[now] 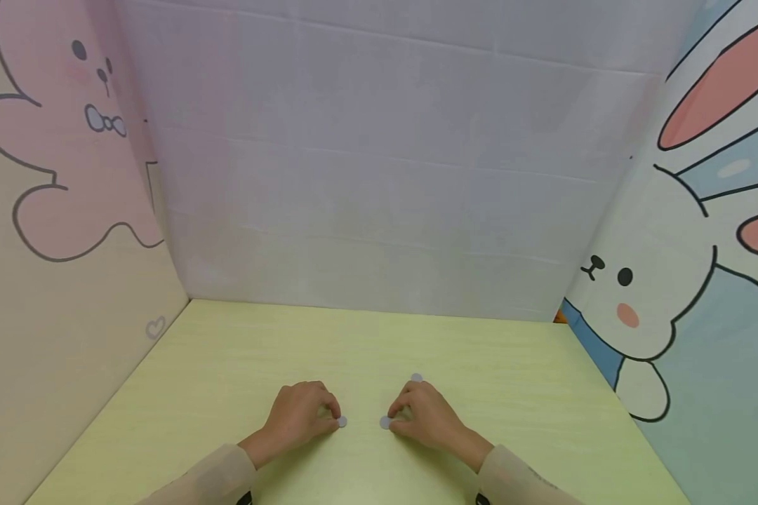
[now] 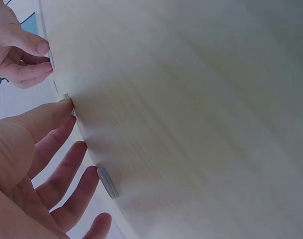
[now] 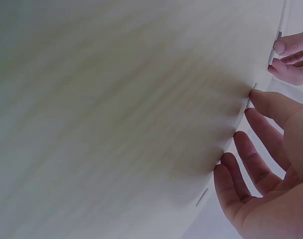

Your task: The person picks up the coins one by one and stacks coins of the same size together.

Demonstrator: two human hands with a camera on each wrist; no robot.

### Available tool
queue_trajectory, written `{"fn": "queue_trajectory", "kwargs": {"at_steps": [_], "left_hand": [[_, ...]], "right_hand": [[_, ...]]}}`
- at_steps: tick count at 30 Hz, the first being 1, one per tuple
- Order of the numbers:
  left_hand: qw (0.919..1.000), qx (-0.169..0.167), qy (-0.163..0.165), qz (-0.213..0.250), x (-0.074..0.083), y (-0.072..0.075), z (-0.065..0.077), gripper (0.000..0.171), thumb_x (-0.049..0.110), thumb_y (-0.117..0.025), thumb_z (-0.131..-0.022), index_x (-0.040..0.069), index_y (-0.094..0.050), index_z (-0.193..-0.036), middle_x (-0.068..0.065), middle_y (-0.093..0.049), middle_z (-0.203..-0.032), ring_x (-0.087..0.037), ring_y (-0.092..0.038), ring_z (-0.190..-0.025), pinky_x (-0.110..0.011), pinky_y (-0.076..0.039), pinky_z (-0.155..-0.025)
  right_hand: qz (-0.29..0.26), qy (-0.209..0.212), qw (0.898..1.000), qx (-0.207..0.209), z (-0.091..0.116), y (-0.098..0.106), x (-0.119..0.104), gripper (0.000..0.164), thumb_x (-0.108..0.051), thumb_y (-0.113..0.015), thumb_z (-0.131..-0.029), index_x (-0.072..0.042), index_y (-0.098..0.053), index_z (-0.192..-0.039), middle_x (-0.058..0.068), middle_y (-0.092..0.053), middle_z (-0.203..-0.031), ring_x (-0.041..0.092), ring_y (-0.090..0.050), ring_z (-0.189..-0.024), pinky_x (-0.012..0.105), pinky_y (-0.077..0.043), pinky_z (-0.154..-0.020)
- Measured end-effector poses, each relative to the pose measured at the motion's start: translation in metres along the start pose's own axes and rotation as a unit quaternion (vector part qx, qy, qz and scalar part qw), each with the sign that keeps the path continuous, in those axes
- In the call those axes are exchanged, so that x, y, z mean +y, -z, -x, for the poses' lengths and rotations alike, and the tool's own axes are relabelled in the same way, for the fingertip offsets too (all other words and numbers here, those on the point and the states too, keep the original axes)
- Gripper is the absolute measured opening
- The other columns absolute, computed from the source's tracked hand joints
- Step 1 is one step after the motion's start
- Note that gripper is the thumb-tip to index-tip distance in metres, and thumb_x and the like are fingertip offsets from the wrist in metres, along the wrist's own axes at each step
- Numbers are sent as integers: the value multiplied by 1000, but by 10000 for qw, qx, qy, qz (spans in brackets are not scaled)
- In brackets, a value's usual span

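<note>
In the head view my left hand (image 1: 300, 415) pinches a small grey disc (image 1: 342, 421) between thumb and forefinger at the tabletop. Across a short gap, my right hand (image 1: 426, 416) pinches another grey disc (image 1: 384, 422) the same way. A third disc (image 1: 416, 377) lies on the table just beyond the right hand; the right wrist view shows a flat disc (image 3: 201, 197) past the fingertips. By the other fingers of the left hand, the left wrist view shows a thicker grey disc (image 2: 107, 182), perhaps a stack, which the hand hides from the head view.
The pale yellow table (image 1: 278, 344) runs back to a plain whitish sheet (image 1: 379, 168). Side panels printed with a pink animal (image 1: 57, 154) on the left and a white rabbit (image 1: 657, 294) on the right flank it.
</note>
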State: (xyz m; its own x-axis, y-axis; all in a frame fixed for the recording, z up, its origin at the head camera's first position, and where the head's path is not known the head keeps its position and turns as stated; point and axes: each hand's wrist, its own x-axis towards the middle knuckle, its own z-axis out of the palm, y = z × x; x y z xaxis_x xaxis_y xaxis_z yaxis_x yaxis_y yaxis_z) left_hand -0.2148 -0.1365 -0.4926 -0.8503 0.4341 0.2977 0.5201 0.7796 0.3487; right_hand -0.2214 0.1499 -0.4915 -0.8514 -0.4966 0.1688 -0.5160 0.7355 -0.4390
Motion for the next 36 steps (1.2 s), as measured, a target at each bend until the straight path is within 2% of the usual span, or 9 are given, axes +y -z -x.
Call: {"fn": "queue_trajectory", "kwargs": {"at_steps": [10,19,27,36], "left_hand": [[10000,-8,48,24,2,1,1,15,30,-96,-78,28,-81,-79,10,-75,-89,-18,-71,-84,-47,-55,-73],[10000,27,33,-36,2,1,1,16,32,-96,-77,27,-81,-82,10,-76,-89,-17,-71,-85,-45,-56,-76],[9998,50,-153,-142,1,2,1,18,35,-95,-77,26,-81,-85,9,-77,-90,-16,-72,-83,-42,-56,-76],[10000,-70,28,35,6,1,-8,17,35,-94,-80,26,-82,-89,10,-76,-90,-14,-71,-85,-44,-51,-75]], "right_hand": [[-55,-38,10000,-13,0,0,-1,8,-23,-90,-86,-21,-85,-91,-11,-69,-96,11,-60,-92,32,-54,-84],[-126,-57,9999,-3,1,1,-1,8,-23,-90,-86,-20,-85,-91,-11,-69,-96,11,-60,-92,32,-54,-85],[-136,-78,9999,22,2,-2,2,8,-23,-90,-86,-21,-85,-91,-12,-69,-97,10,-60,-92,33,-54,-85],[-42,-20,10000,68,1,-3,4,9,-24,-91,-85,-21,-85,-91,-12,-69,-97,9,-59,-92,32,-53,-84]]}}
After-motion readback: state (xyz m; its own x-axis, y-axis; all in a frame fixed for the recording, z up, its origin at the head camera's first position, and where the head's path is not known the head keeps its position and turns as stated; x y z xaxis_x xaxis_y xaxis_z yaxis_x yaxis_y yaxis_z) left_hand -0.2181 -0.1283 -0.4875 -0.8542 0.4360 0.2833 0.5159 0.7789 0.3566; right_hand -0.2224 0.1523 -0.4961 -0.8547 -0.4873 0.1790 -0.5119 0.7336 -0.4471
